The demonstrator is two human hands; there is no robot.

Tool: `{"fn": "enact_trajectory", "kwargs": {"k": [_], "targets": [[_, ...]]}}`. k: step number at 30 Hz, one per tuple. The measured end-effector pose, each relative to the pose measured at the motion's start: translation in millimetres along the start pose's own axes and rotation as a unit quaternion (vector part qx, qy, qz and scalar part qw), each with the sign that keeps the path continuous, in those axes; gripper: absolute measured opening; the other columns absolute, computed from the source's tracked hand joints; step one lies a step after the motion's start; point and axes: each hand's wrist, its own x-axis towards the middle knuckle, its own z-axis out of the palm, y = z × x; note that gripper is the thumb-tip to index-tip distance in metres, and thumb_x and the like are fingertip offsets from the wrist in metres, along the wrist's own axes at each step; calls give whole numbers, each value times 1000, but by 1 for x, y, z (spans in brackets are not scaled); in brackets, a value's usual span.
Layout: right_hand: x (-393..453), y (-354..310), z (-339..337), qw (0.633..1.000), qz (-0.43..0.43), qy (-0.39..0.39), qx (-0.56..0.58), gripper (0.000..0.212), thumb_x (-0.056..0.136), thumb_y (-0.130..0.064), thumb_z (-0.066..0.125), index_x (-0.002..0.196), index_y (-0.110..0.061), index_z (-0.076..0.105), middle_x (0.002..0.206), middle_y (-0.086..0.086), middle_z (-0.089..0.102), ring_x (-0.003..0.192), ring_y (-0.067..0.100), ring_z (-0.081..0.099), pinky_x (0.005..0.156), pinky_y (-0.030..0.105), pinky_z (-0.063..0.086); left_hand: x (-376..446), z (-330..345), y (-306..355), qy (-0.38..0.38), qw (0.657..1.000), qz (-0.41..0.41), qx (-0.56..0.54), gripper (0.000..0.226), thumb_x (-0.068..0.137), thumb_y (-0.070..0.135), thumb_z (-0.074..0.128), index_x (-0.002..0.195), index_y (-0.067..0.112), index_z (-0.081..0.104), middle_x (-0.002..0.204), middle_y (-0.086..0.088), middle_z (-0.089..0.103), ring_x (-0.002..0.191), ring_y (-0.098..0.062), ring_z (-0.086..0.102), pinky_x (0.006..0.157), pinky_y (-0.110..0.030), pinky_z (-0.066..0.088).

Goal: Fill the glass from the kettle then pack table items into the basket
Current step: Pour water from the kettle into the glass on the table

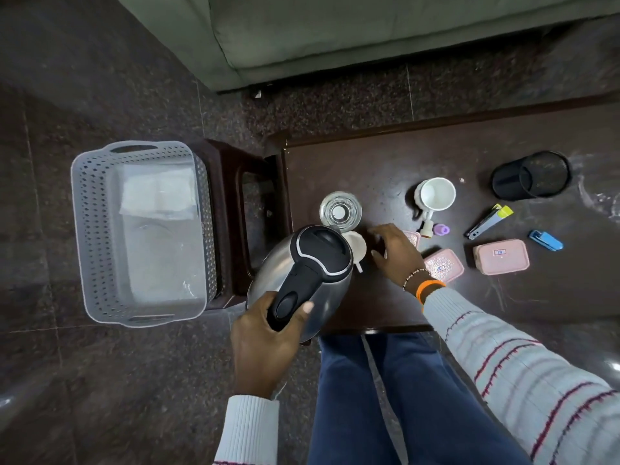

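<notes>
A steel kettle (302, 263) with a black lid and handle hangs tilted above the table's left edge, its spout next to the clear glass (340, 210). My left hand (265, 337) is shut on the kettle's handle. My right hand (396, 253) hovers open, palm down, over the table just right of the kettle, partly covering a pink box. The grey perforated basket (97, 229) stands on a stool to the left and holds a white cloth or paper.
On the dark table (385, 162) lie a white mug (436, 194), a black mesh holder (531, 176) on its side, two pink boxes (501, 256), a nail clipper (486, 223), a blue stapler (545, 240) and small bottles (441, 229). A white round kettle base (357, 246) sits beside the kettle. A sofa is beyond.
</notes>
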Motion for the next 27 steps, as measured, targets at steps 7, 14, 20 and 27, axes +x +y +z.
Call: {"fn": "enact_trajectory", "kwargs": {"k": [7,14,20,27], "targets": [[-15,5,5,999,-12,-26,-34,32,80,-3,56,111,-8,60,112,14,58,107,30,51,92,36,41,9,5,7,-16,1000,-7,-5,28,73,45,69,64,21,58,56,14,58,51,-3,49,55,-22,39],[1,-11,-5,998,-9,40,46,31,79,3,54,108,-2,62,104,19,61,95,33,58,85,34,44,18,10,16,5,1000,-16,-10,30,73,39,72,61,16,59,48,8,53,47,-2,45,52,-20,37],[33,-24,-9,997,24,24,65,64,81,-2,58,140,-10,37,128,19,48,118,35,50,103,35,38,21,10,15,2,1000,-6,-6,32,73,37,72,60,11,59,48,4,52,47,-4,43,47,-14,35],[59,-33,-10,998,2,-57,-11,80,80,-4,63,147,-24,23,146,18,33,130,34,42,108,41,38,21,9,13,-3,1000,-12,2,32,73,38,73,59,12,58,47,8,52,47,-4,45,48,-13,36]]}}
